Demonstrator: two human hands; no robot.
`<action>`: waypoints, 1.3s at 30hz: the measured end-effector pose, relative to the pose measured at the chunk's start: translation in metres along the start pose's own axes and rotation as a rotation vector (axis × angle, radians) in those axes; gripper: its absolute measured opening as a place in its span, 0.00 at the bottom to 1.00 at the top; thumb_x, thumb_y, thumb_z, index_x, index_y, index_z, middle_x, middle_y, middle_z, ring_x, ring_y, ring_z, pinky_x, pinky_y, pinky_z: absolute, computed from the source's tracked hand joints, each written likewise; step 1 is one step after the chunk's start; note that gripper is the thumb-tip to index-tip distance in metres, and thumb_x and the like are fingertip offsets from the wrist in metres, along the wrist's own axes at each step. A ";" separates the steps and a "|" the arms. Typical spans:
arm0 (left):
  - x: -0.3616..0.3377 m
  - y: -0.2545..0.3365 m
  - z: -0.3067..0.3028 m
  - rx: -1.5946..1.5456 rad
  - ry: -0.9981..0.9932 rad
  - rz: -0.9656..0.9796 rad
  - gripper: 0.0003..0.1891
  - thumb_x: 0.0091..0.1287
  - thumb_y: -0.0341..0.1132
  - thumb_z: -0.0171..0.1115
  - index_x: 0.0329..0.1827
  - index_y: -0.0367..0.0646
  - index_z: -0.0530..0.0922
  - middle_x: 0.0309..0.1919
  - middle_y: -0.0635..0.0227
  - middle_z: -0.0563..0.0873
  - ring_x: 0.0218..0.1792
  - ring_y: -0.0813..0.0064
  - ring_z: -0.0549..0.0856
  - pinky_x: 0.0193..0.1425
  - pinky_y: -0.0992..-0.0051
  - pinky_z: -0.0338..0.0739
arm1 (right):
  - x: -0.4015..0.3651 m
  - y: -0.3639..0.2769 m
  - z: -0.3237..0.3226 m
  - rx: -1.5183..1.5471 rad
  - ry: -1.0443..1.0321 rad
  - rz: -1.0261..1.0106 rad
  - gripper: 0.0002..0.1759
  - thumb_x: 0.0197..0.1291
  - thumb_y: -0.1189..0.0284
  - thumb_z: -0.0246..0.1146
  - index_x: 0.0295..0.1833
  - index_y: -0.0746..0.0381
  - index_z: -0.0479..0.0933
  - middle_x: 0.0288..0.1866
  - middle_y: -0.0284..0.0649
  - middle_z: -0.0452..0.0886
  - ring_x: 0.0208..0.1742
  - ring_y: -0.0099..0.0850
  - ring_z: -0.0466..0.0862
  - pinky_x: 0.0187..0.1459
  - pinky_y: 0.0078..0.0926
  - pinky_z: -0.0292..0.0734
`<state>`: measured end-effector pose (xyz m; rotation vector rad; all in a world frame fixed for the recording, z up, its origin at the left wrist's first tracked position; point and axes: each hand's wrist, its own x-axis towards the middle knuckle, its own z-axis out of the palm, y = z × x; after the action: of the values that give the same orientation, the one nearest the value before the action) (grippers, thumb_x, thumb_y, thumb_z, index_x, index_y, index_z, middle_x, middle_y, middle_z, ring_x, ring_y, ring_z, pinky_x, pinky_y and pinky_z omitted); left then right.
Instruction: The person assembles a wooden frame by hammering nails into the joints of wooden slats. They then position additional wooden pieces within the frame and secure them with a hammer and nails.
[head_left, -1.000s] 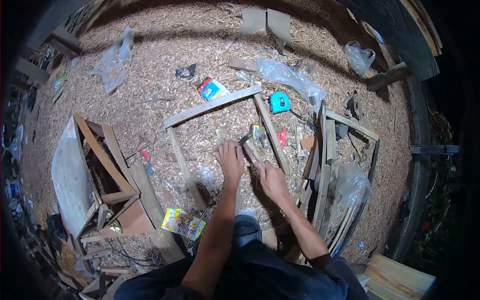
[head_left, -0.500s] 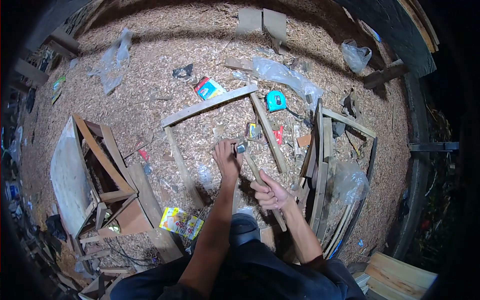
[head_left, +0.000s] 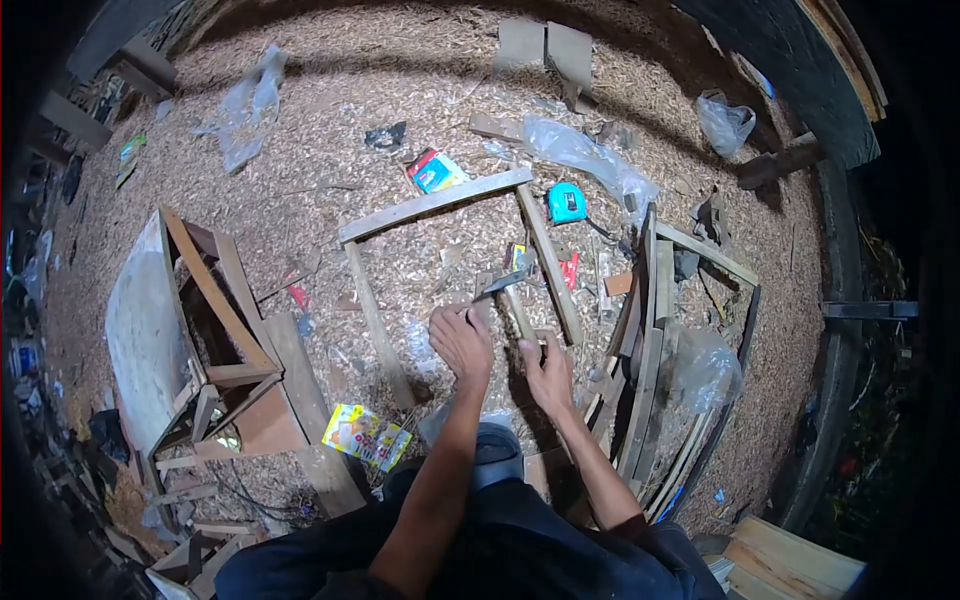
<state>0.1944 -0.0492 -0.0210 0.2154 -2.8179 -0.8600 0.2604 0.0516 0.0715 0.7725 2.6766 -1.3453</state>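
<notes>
My right hand [head_left: 547,375] is closed around the wooden handle of a hammer [head_left: 519,312]. The hammer's metal head is just beyond the fingertips of my left hand [head_left: 462,345], whose fingers are bent and drawn together. Whatever those fingers grip, if anything, is hidden. Both hands are above a three-sided frame of wooden strips [head_left: 440,205] on the ground, its near side open toward me. Inside its right side lies a small yellow and dark packet [head_left: 517,257].
A teal tape measure [head_left: 567,203] lies right of the frame. Boards [head_left: 650,375] are stacked at right, and a wooden box-like structure [head_left: 222,290] stands at left. Plastic bags [head_left: 585,155], a yellow packet [head_left: 366,437] and a red-blue packet [head_left: 436,172] lie on wood shavings.
The hammer has turned, its head now pointing sideways, slightly farther right. My right hand has moved up a little along the handle. My left hand has shifted slightly down, and the view has shifted slightly.
</notes>
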 end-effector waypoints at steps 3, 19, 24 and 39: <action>0.003 0.002 0.005 0.041 -0.081 -0.085 0.13 0.68 0.39 0.54 0.48 0.40 0.73 0.47 0.56 0.74 0.53 0.55 0.72 0.57 0.57 0.63 | -0.001 -0.016 -0.004 -0.008 0.029 -0.033 0.15 0.72 0.63 0.56 0.52 0.63 0.73 0.27 0.57 0.81 0.34 0.58 0.84 0.34 0.49 0.74; 0.004 0.002 0.007 0.105 -0.042 -0.053 0.13 0.67 0.39 0.52 0.46 0.39 0.72 0.44 0.55 0.74 0.50 0.55 0.73 0.55 0.58 0.65 | 0.016 -0.018 0.015 -0.112 -0.018 0.021 0.16 0.74 0.60 0.53 0.46 0.64 0.71 0.23 0.62 0.78 0.29 0.62 0.81 0.29 0.58 0.69; 0.001 -0.001 0.010 0.120 -0.032 -0.032 0.13 0.67 0.40 0.52 0.45 0.39 0.72 0.44 0.56 0.75 0.51 0.55 0.73 0.56 0.57 0.65 | 0.019 -0.043 -0.002 -0.315 -0.092 0.046 0.18 0.74 0.58 0.52 0.49 0.63 0.72 0.24 0.66 0.77 0.30 0.65 0.80 0.31 0.61 0.71; 0.016 -0.003 -0.001 -0.127 -0.107 0.274 0.20 0.67 0.31 0.58 0.63 0.50 0.75 0.55 0.65 0.78 0.56 0.60 0.74 0.61 0.60 0.66 | 0.004 -0.028 -0.018 0.086 0.058 0.048 0.20 0.72 0.60 0.57 0.48 0.69 0.77 0.26 0.54 0.79 0.28 0.41 0.82 0.35 0.40 0.74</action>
<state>0.1797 -0.0553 -0.0198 -0.2366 -2.7847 -1.0046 0.2469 0.0534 0.1028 0.8917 2.6395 -1.4578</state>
